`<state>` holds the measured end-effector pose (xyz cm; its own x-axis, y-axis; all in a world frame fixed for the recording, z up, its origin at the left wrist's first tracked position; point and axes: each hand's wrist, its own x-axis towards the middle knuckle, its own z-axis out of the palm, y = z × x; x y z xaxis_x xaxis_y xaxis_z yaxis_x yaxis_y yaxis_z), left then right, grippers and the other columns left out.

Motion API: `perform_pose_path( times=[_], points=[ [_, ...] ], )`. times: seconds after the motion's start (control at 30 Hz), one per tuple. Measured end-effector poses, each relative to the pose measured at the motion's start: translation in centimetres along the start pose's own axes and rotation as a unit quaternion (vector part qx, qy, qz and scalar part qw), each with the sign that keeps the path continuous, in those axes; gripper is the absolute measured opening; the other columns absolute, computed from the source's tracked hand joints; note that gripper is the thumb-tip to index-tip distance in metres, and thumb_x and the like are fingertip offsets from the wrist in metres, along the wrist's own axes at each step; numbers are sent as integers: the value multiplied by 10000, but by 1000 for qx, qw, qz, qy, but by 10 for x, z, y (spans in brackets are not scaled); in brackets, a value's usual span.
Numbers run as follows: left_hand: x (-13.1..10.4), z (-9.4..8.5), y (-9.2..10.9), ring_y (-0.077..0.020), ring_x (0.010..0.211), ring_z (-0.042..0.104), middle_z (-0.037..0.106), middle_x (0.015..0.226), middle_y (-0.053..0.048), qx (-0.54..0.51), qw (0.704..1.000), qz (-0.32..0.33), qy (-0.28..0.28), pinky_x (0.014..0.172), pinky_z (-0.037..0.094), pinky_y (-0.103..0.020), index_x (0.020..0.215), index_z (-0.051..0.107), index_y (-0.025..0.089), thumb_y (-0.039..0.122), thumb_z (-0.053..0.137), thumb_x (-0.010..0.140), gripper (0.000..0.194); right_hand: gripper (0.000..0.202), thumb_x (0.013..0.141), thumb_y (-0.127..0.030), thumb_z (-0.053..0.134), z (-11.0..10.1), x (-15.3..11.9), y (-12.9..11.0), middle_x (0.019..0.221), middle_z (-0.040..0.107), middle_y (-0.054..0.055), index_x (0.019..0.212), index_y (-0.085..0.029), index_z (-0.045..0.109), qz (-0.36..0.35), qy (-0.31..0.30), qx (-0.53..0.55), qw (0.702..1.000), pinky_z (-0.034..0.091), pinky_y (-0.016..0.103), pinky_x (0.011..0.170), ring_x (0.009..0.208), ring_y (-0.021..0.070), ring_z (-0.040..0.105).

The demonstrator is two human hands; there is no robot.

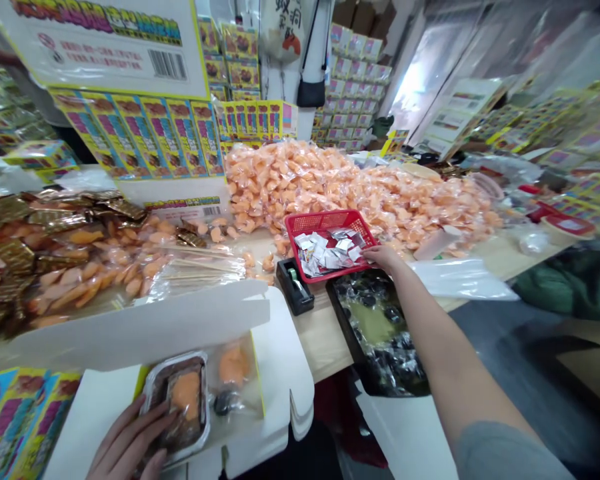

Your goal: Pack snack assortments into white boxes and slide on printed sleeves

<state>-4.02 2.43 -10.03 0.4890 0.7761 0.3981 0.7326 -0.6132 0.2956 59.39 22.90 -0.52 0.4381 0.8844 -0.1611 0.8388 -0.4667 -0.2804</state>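
Observation:
My left hand [135,437] lies with fingers stretched over a foil tray [203,400]. Its fingertips touch the tray's contents, a clear-wrapped orange piece [186,395] over brown packets. The tray sits in an open white box [280,360], alongside another orange piece [233,363] and a black wrapped item [226,403]. My right hand [384,259] reaches over the right side of a red basket [325,219], its fingers extended at the small white packets [323,253] inside. Its fingertips are small and partly hidden.
A black tray [350,327] of wrapped black pieces is below my right forearm. A tape dispenser [295,287] stands left of the basket. Behind are heaped orange pieces [310,177]; wooden sticks [200,270] and brown packets [55,220] lie left. A tall display box [130,87] rises behind them.

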Motion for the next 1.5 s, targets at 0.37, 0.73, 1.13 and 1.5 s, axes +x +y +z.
perform_pose_path(
  times=[0.37,0.73,1.13,1.5],
  points=[
    [20,-13,21,-294,1319,427,644,1225,-53,13,1000,-18,9,1034,444,-478,1190,619,256,380,535,886,339,568,658,-507,771,25,0,-57,1136,668,242,1027,-79,717,24,5,-101,995,474,418,898,1101,364,614],
    [39,-47,64,-267,1399,337,543,1392,-77,42,989,-118,-79,1161,257,-495,1273,569,215,360,489,934,378,323,907,-195,452,-1,-57,-74,1089,633,320,1113,-40,647,-75,61,-98,990,463,485,833,1060,385,615],
    [57,-40,79,-282,1374,383,500,1433,-111,-11,985,-125,-115,1171,122,-572,1355,490,229,465,448,953,468,441,871,-240,552,115,-309,-200,1396,512,137,1312,-263,565,-536,-32,56,842,336,624,1044,1299,355,445],
    [116,-80,-38,-157,788,568,590,914,-60,-92,947,-291,99,665,510,-265,817,622,152,399,642,768,252,499,793,-459,626,51,-195,-171,809,645,38,1182,-158,547,-266,-40,257,928,507,301,632,664,172,590]
  ],
)
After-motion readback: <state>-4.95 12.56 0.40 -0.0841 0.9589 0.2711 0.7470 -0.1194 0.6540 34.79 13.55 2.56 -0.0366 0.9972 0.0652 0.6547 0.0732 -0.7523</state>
